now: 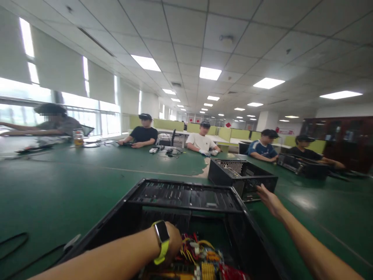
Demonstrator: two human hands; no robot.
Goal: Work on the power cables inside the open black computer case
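An open black computer case (186, 202) lies on the green table in front of me. Inside it sits a motherboard (204, 264) with yellow, orange and red parts and coloured wires. My left hand (175, 243), with a yellow-strapped watch on the wrist, reaches into the case over the board; its fingers are hidden behind the wrist. My right hand (269, 200) stretches forward with fingers out, its tips at the near face of a second black case (241, 177) standing further back on the right.
Green table (72, 182) with a worn patch (205, 169) at mid-distance. Black cables (17, 243) lie at the near left. Several people sit along the far side, with more black cases (303, 165) at the right and a jar (78, 138) at the far left.
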